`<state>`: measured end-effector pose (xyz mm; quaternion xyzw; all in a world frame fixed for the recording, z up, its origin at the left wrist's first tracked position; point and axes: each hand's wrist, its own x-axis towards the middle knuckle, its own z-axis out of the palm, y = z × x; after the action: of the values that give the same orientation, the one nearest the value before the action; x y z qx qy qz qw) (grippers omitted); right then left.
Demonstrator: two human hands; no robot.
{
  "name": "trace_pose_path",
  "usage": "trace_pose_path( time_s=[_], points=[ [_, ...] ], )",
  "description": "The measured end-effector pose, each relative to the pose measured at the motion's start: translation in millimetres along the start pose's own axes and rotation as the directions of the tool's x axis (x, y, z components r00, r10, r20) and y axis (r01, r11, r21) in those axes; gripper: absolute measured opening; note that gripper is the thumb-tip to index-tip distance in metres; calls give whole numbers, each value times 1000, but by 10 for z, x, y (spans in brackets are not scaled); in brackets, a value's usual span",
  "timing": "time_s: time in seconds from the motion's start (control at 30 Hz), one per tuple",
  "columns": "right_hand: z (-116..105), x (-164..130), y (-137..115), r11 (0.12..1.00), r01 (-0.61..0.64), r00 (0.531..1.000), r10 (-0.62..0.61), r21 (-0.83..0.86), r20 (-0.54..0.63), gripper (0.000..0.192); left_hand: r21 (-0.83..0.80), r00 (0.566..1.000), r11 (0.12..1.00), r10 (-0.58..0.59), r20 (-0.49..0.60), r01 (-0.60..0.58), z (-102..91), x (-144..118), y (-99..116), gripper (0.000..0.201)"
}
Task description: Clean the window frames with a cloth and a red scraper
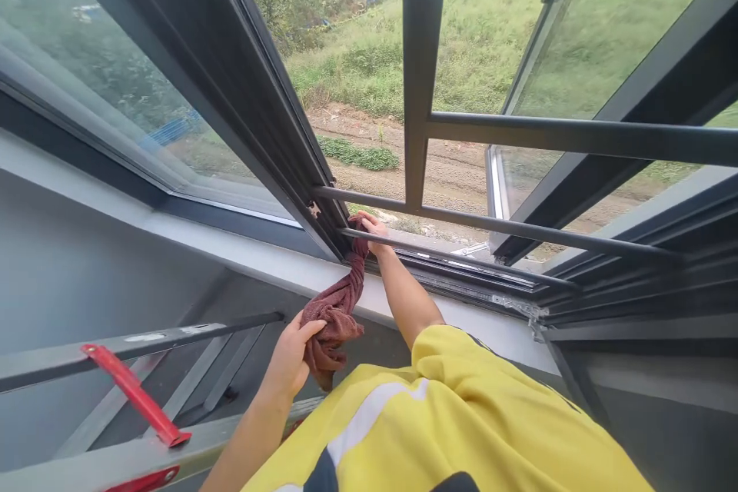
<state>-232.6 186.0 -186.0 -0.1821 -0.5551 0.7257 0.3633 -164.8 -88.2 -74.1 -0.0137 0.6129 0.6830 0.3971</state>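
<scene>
Your left hand (294, 357) had its grip closed on the bunched lower end of the reddish-brown cloth (344, 296), which rose twisted to the window frame (270, 131); your right hand (374, 227), arm outstretched, clasped its upper end.

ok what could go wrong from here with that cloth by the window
The twisted cloth could snag on the lowest bar or the edge of the window frame.
The right hand, close to that bar, might scrape its knuckles.
The ladder stands near the left arm, so a sudden pull by the left hand might knock an elbow against it.
</scene>
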Motion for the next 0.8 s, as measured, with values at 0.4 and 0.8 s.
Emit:
trace_pose_path(
  time_s=[0.4, 0.8],
  points=[
    [-163, 171, 216, 704, -174, 956, 289, -688, 54, 6, 116, 999, 992, -46, -4, 46, 179, 79, -67, 45],
    [-168, 215, 215, 694, -94, 954, 267, -714, 133, 8, 162, 999, 986, -37, 32, 31, 358, 125, -96, 41]
  ],
)
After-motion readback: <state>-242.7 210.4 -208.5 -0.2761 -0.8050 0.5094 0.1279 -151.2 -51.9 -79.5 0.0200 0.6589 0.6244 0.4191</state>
